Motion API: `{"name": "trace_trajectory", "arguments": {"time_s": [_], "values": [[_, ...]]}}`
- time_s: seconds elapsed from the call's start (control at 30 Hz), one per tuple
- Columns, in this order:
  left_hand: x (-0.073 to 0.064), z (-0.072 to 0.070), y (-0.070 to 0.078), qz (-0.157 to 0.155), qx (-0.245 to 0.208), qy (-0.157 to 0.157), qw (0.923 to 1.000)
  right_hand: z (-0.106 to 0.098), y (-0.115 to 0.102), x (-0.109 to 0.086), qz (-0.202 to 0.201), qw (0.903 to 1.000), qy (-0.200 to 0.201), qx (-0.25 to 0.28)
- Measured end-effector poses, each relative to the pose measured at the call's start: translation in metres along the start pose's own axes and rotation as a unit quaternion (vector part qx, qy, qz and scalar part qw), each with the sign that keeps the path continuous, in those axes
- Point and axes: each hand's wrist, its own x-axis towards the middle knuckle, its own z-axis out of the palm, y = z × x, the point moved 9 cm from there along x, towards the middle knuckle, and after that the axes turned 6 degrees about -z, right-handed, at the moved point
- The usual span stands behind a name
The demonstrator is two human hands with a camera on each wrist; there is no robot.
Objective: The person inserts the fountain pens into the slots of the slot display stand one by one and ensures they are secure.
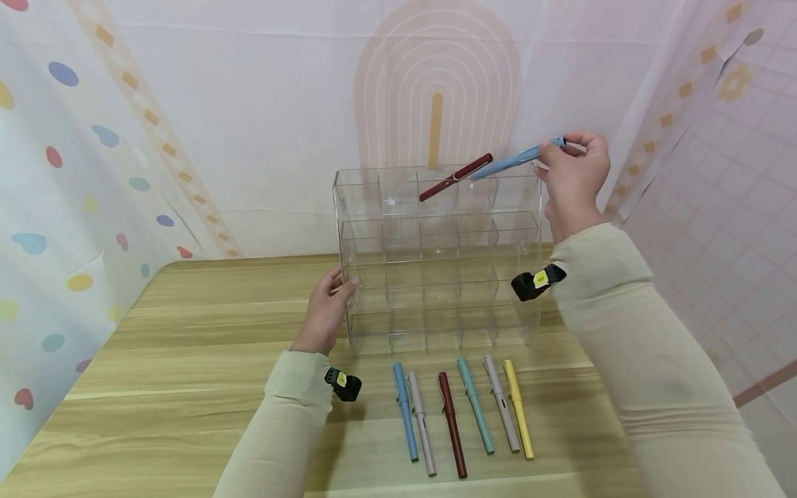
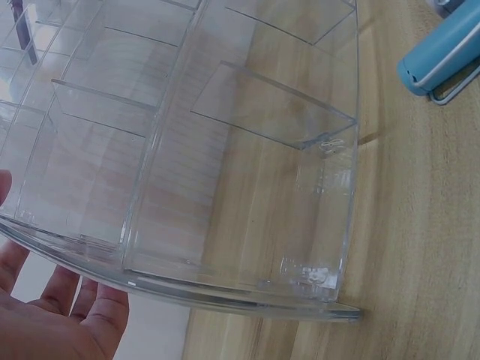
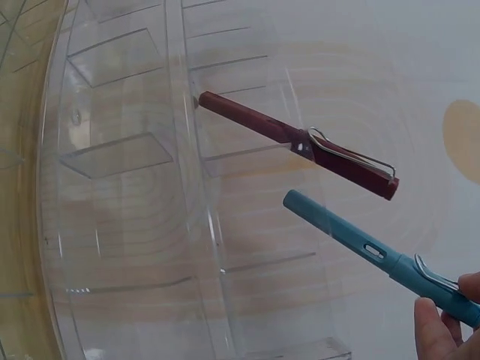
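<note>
A clear acrylic organizer with rows of compartments stands upright on the table. My left hand grips its left side, thumb in front; in the left wrist view the fingers wrap behind the side panel. Up at the top right, my right hand pinches a blue pen by its capped end, the other end pointing left and down over the top row. Beside that tip, a dark red pen leans in a top-row compartment, clip end up.
In front of the organizer lie several clip pens: a blue one, a lilac-grey one, a dark red one, a teal one, another lilac-grey one and a yellow one. A patterned curtain hangs behind the wooden table.
</note>
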Motion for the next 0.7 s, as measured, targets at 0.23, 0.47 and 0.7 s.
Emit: {"name": "trace_trajectory", "arguments": {"time_s": [0.23, 0.47, 0.7], "values": [[0.0, -0.002, 0.0, -0.003, 0.0, 0.008, 1.0, 0.013, 0.009, -0.002, 0.001, 0.9994, -0.016, -0.03], [0.001, -0.003, -0.001, -0.001, 0.003, 0.007, 1.0, 0.019, 0.014, -0.004, 0.0, 0.9988, -0.027, -0.042], [-0.001, -0.002, 0.0, -0.001, 0.002, 0.005, 1.0, 0.023, 0.02, -0.005, 0.004, 0.9981, -0.035, -0.051]]}}
